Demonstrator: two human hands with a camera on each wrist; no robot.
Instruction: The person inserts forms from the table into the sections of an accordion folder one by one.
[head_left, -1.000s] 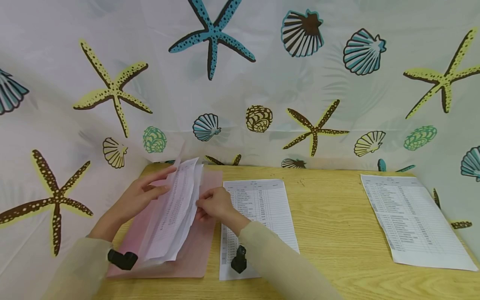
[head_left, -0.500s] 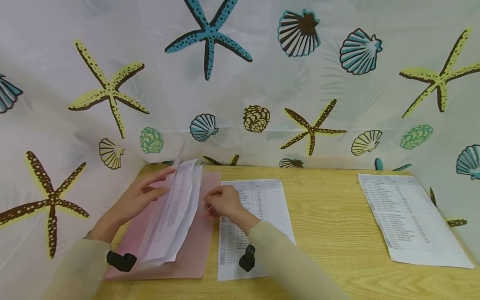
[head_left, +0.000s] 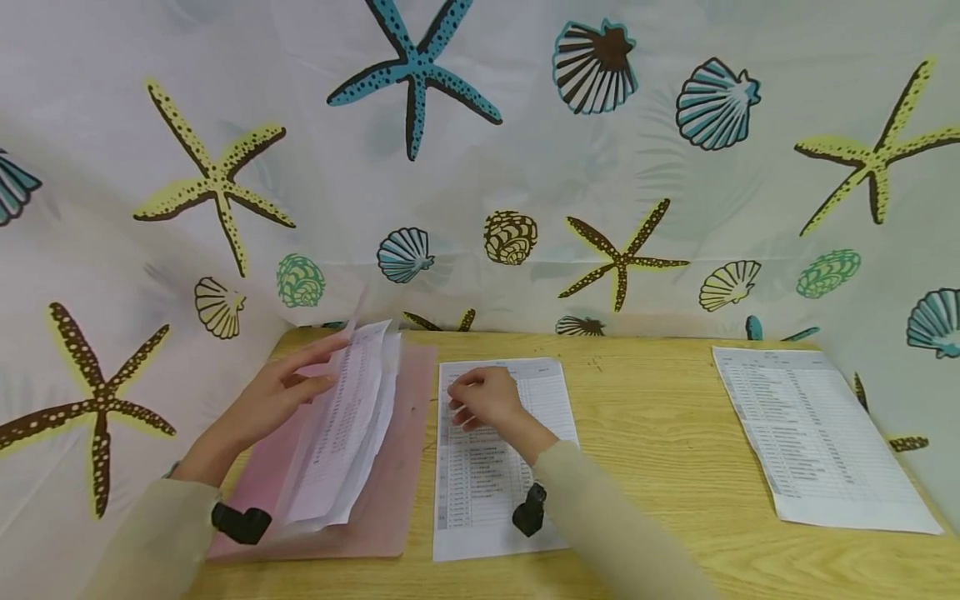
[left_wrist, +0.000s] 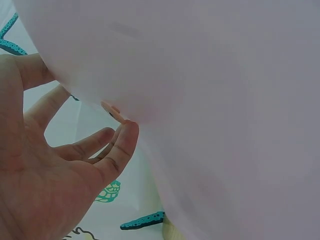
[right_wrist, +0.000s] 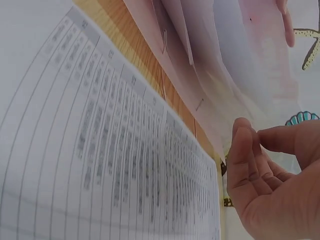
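A translucent pink folder (head_left: 416, 408) lies at the left of the table with its cover raised. Printed sheets (head_left: 356, 400) stand tilted against the cover's inner side. My left hand (head_left: 281, 392) holds the cover by its edge; in the left wrist view, the pale pink cover (left_wrist: 215, 100) fills most of the picture and hides some fingertips. Beside the folder lies a printed sheet (head_left: 487, 521). Over its upper part hovers my right hand (head_left: 487, 398), fingers loosely bent, thumb close to the fingertips and nothing between them.
Another printed sheet (head_left: 832, 442) lies at the far right of the wooden table (head_left: 645, 417). A white curtain (head_left: 480, 183) with starfish and shells rises behind the table and along both sides. Small metal fastener pieces (right_wrist: 164, 41) show on the folder.
My right hand has let go of the folder's sheet edge and moved right, over the printed sheet beside it. The left hand keeps the cover raised. The head view has shifted slightly.
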